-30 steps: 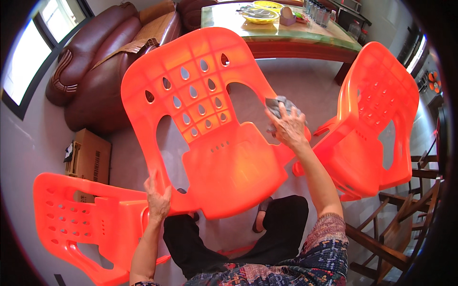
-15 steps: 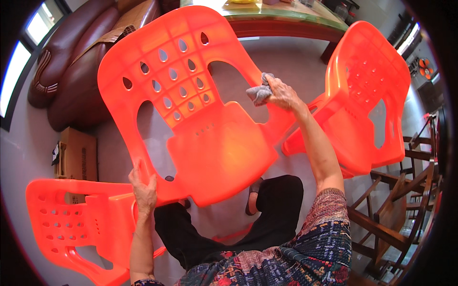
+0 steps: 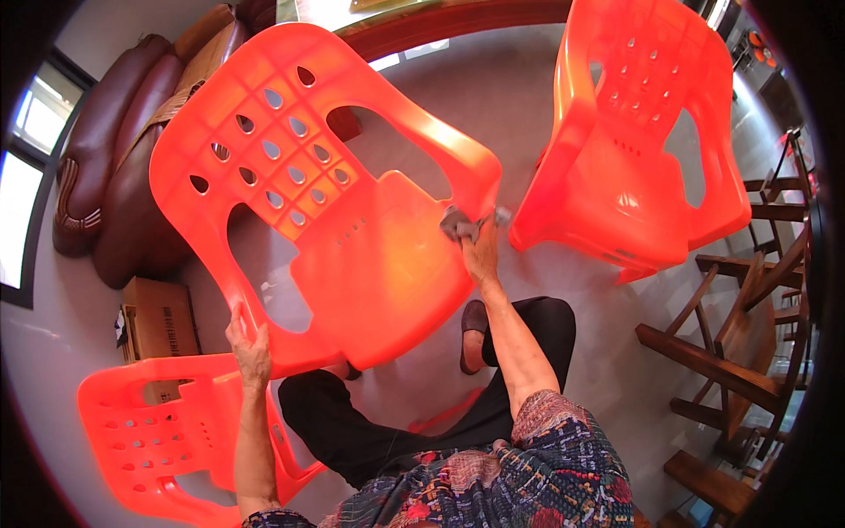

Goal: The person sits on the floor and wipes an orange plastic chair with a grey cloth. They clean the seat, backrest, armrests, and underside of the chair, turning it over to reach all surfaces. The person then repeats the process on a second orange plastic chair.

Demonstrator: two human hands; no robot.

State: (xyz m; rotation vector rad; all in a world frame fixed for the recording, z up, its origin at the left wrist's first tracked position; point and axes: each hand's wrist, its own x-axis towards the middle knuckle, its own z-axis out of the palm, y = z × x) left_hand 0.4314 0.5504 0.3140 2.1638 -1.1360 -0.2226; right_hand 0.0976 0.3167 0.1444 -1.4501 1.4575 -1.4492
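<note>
In front of me stands an orange plastic armchair (image 3: 378, 273), its backrest pierced with teardrop holes and leaning away to the upper left. My left hand (image 3: 250, 350) grips the front of its left armrest, fingers wrapped over the edge. My right hand (image 3: 480, 253) holds a crumpled grey cloth (image 3: 459, 225) against the front of the right armrest, beside the seat's right edge. Parts of the cloth stick out on both sides of the fingers, slightly smeared by motion.
A second orange chair (image 3: 629, 189) stands at the right, a third (image 3: 158, 431) at the lower left. Dark wooden chairs (image 3: 731, 352) crowd the right edge. A brown leather sofa (image 3: 123, 158), a cardboard box (image 3: 163, 321) and a wooden table (image 3: 458, 22) lie beyond.
My right hand has moved with the cloth down and toward me along the right armrest, to its front. The left hand stays on the left armrest. The view has shifted.
</note>
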